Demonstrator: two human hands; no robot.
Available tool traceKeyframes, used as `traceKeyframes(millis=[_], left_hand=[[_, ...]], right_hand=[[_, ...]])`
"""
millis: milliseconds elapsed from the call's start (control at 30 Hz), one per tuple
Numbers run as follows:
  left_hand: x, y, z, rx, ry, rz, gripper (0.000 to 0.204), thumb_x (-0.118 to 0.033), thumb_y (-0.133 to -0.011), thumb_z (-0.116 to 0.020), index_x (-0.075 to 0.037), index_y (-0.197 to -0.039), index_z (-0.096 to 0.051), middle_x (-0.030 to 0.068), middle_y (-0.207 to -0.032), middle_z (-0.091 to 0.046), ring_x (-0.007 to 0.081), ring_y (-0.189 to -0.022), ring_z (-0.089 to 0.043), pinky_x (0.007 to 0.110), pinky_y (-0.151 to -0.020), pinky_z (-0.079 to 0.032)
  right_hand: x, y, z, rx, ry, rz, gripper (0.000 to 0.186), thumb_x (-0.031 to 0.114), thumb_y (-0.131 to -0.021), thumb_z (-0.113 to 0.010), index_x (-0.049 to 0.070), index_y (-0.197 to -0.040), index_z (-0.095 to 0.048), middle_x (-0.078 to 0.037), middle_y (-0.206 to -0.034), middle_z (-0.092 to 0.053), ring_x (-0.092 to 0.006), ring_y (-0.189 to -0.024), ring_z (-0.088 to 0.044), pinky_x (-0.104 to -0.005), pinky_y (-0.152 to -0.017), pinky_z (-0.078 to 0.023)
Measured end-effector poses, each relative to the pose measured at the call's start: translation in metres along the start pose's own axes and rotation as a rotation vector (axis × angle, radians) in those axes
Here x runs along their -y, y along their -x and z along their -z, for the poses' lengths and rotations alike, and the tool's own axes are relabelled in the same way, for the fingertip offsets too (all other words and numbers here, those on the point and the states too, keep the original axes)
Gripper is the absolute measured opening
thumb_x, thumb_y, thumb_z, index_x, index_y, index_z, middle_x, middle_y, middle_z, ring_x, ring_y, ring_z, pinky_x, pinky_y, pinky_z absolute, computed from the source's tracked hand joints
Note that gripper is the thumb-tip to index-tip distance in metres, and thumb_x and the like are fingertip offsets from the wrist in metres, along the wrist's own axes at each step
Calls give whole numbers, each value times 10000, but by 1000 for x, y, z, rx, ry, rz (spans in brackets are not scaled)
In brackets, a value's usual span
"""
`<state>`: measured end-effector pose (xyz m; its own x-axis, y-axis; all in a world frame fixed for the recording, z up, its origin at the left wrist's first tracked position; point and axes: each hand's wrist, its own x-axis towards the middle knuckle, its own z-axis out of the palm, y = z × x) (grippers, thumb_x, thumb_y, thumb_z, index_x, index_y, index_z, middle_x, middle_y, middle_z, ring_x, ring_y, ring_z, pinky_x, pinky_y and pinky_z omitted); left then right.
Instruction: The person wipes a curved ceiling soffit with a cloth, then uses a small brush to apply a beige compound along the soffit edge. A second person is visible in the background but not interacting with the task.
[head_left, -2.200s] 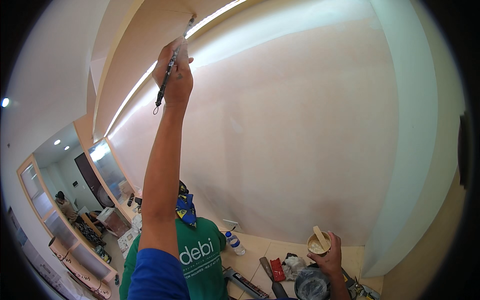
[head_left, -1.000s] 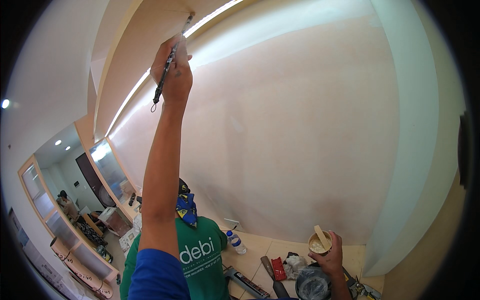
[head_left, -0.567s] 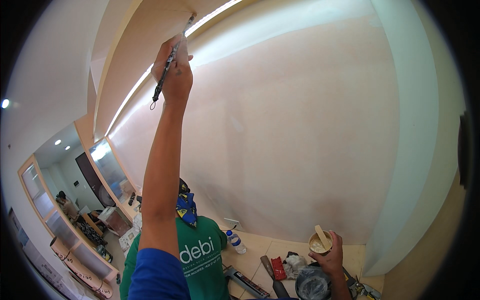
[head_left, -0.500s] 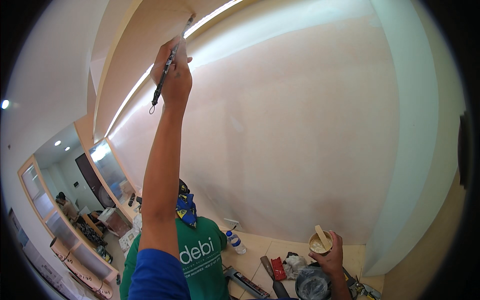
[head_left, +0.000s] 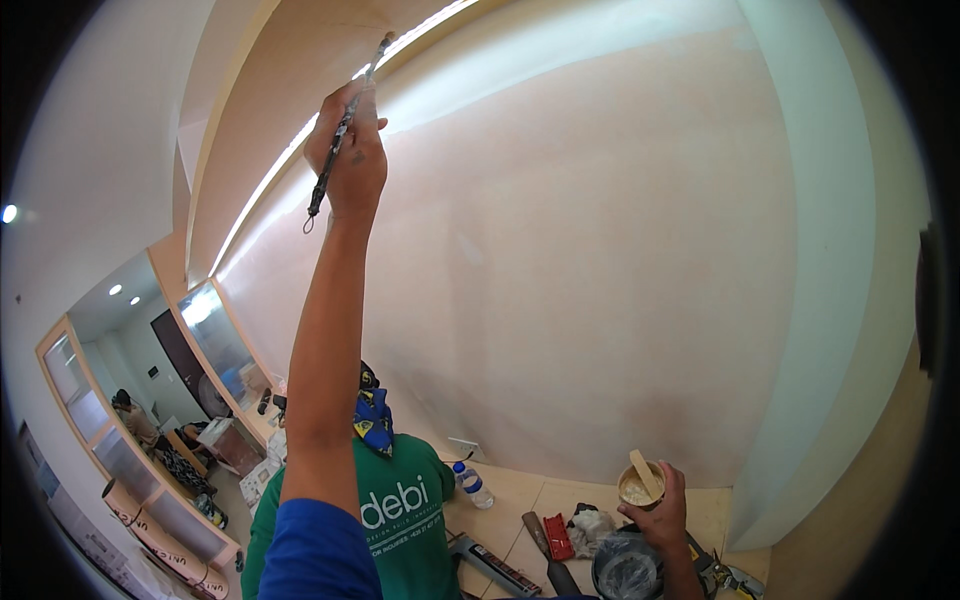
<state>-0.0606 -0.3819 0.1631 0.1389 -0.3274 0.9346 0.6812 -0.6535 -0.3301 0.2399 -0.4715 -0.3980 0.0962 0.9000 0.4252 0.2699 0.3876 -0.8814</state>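
Note:
My left hand (head_left: 347,150) is raised high and closed around a slim paintbrush (head_left: 330,168) with a dark, stained handle and a wire loop at its lower end. The brush tip lies by the ceiling panel (head_left: 310,50), near the lit slot; whether it touches cannot be told. At the lower right, my right hand (head_left: 668,515) grips a small round cup (head_left: 630,487) of pale, creamy stuff. A flat wooden stick (head_left: 645,472) leans in that cup.
A person in a green shirt (head_left: 410,510) is close below my left arm. A water bottle (head_left: 473,485), a caulking gun (head_left: 490,565), a red tool (head_left: 557,537) and a plastic-lined bucket (head_left: 625,570) are on the wooden surface. The plastered wall (head_left: 600,280) rises behind them.
My left hand and the paintbrush have shifted slightly right and down along the lit slot. The right hand with the cup has stayed nearly still.

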Motion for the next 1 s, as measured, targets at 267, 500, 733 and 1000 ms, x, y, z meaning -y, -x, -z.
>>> traceKeyframes(millis=[267, 500, 733, 1000], left_hand=[[4, -8, 2, -30, 2, 37, 165, -53, -1045, -653, 20, -1185, -703, 123, -1063, -769, 144, -885, -759, 285, -710, -680], [0, -9, 12, -106, 74, -29, 154, -65, -1017, -675, 23, -1139, -706, 121, -953, -760, 157, -737, -748, 305, -689, -683], [-5, -3, 7, -4, -44, 18, 183, -44, -1046, -644, 26, -1206, -698, 141, -1100, -771, 166, -926, -774, 283, -710, -678], [-2, -4, 5, -76, 31, 23, 166, -49, -1047, -642, 19, -1185, -704, 142, -1096, -775, 164, -915, -774, 292, -718, -680]], right_hand=[[-1, -2, 0, 8, -5, 2, 1032, 236, -637, -1000, -19, -1473, -452, -213, -1386, -505, -394, -1316, -536, -479, -1123, -451], [4, -2, 0, 22, -11, -5, 1037, 221, -634, -1004, -11, -1478, -448, -207, -1393, -503, -392, -1319, -539, -478, -1130, -452], [2, -3, 0, 13, -13, 6, 1036, 220, -627, -1007, -6, -1474, -455, -208, -1401, -504, -392, -1326, -542, -473, -1128, -459], [-1, -3, 2, 12, 5, 6, 1041, 231, -636, -1003, -17, -1480, -448, -209, -1400, -505, -390, -1321, -539, -473, -1130, -454]])
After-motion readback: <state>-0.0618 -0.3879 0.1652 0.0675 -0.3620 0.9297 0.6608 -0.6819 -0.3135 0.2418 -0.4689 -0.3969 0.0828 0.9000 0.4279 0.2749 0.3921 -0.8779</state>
